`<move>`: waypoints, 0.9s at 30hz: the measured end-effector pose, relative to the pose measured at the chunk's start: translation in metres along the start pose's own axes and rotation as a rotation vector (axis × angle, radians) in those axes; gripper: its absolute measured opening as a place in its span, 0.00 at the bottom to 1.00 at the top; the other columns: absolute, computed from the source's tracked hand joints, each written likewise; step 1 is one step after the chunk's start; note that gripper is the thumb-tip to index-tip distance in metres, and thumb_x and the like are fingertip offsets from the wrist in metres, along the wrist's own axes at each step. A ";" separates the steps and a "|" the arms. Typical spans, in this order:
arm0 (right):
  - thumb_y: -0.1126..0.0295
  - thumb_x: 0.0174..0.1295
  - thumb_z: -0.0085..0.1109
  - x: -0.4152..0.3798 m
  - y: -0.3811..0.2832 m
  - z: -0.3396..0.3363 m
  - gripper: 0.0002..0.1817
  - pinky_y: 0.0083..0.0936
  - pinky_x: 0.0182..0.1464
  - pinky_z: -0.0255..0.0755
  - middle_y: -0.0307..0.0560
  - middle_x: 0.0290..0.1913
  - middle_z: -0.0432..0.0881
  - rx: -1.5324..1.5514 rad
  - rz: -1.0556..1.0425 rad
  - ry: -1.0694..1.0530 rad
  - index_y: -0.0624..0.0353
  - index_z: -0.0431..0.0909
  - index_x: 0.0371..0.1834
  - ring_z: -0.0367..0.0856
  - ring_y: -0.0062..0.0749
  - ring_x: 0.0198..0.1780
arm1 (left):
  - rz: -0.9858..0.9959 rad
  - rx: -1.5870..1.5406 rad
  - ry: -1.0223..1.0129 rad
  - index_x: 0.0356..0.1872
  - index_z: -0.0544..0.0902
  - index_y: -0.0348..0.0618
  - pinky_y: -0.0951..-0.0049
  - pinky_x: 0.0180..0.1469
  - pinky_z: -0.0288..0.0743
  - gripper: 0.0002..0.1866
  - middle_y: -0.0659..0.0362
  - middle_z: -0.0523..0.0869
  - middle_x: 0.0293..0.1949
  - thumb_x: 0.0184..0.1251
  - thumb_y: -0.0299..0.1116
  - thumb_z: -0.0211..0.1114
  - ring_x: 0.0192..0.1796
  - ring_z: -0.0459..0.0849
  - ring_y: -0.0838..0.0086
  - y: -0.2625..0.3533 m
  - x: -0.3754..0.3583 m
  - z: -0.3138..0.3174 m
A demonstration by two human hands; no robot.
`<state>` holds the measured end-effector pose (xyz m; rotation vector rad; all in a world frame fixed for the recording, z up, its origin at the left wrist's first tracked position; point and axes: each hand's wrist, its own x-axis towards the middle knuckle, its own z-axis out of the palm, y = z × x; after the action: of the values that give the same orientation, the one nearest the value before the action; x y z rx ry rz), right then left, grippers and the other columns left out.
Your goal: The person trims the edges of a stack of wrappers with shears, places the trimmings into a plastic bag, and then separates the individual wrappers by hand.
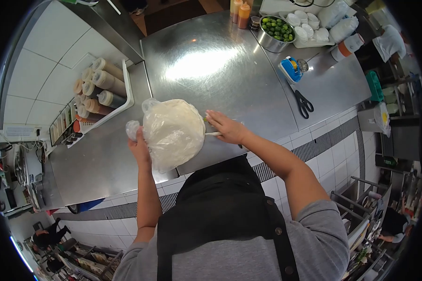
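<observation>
A clear, crinkled plastic bag (155, 140) around a pale, round, flat-looking mass (180, 133) lies on the brushed-steel counter (253, 100), between two bare hands; the left hand (139, 146) is closed narrowly on its gathered left side; the right hand (226, 127) is at the opposite edge, fingers nearly straight, beside a thin white strip (213, 134), and whether it grips anything cannot be told; the load looks soft, floppy and moderately heavy, its film likely slippery, so a palm beneath and a hold on the gathered plastic would seem safest; black-handled scissors (304, 104) lie beyond the right hand, farther right; capped squeeze bottles (103, 84) stand beyond the left hand, farther left.
</observation>
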<state>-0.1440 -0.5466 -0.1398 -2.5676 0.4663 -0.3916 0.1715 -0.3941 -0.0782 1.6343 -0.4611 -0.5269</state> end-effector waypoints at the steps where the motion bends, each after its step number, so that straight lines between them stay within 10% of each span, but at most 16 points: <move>1: 0.73 0.52 0.68 0.004 0.002 0.003 0.44 0.42 0.78 0.54 0.62 0.75 0.60 0.019 -0.062 -0.016 0.69 0.58 0.74 0.57 0.53 0.77 | 0.016 -0.031 0.036 0.42 0.83 0.40 0.81 0.28 0.62 0.12 0.68 0.82 0.31 0.72 0.39 0.65 0.27 0.72 0.87 0.002 0.000 0.001; 11: 0.73 0.51 0.67 -0.069 0.017 0.003 0.23 0.37 0.71 0.65 0.53 0.63 0.75 0.087 -0.400 -0.003 0.65 0.77 0.52 0.70 0.47 0.68 | 0.051 -0.022 0.067 0.43 0.83 0.39 0.82 0.27 0.59 0.11 0.68 0.81 0.31 0.73 0.37 0.64 0.27 0.70 0.89 0.028 -0.020 0.001; 20: 0.56 0.52 0.68 -0.166 0.052 -0.055 0.17 0.35 0.40 0.74 0.44 0.34 0.72 -0.177 -0.383 0.048 0.55 0.72 0.28 0.76 0.40 0.38 | 0.067 -0.061 0.029 0.44 0.83 0.38 0.79 0.33 0.72 0.12 0.64 0.85 0.36 0.72 0.38 0.65 0.34 0.81 0.83 0.042 -0.089 0.065; 27: 0.62 0.51 0.67 -0.295 0.094 -0.105 0.08 0.38 0.34 0.76 0.41 0.29 0.76 -0.279 0.061 0.118 0.50 0.78 0.28 0.81 0.38 0.33 | 0.108 -0.059 -0.090 0.45 0.83 0.38 0.78 0.35 0.73 0.13 0.64 0.85 0.36 0.73 0.38 0.64 0.34 0.80 0.82 0.052 -0.157 0.145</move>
<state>-0.4705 -0.5517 -0.1553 -2.7998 0.6826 -0.4886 -0.0406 -0.4273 -0.0299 1.5243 -0.5917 -0.5306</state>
